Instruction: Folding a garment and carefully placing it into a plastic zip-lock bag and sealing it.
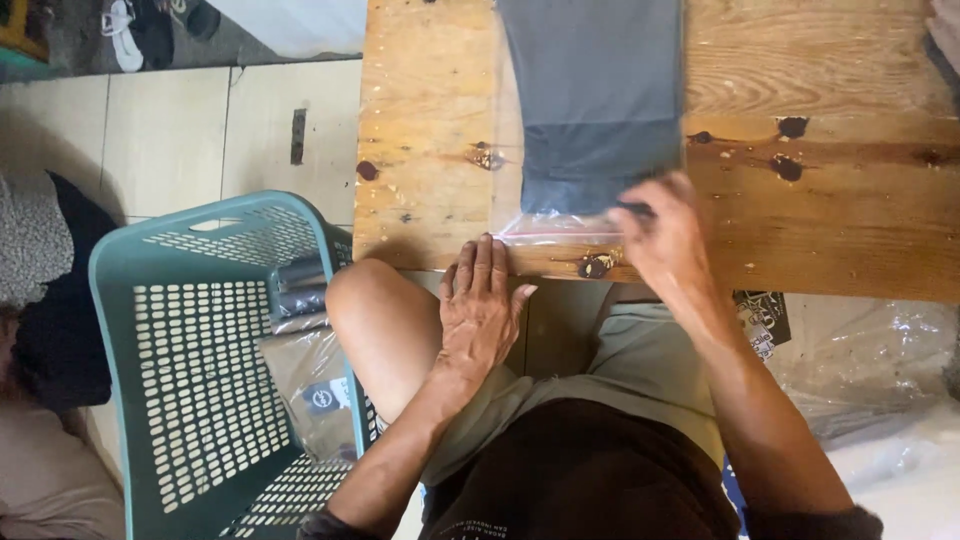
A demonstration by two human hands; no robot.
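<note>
The grey folded garment point(598, 100) in its clear bag point(560, 228) on the table point(830, 180) is pressed by the right hand point(665, 235), fingers closed on the bag edge, while the left hand point(482, 300) is laid flat and open, so the flap could be creased if the bag slips

A teal perforated laundry basket point(200, 370) stands on the tiled floor point(170, 130) off the wooden surface's point(860, 200) left near corner, holding bagged dark items point(300, 300). Sandals point(125, 30) lie far left; crumpled clear plastic point(880, 360) lies below the near edge, right.
</note>
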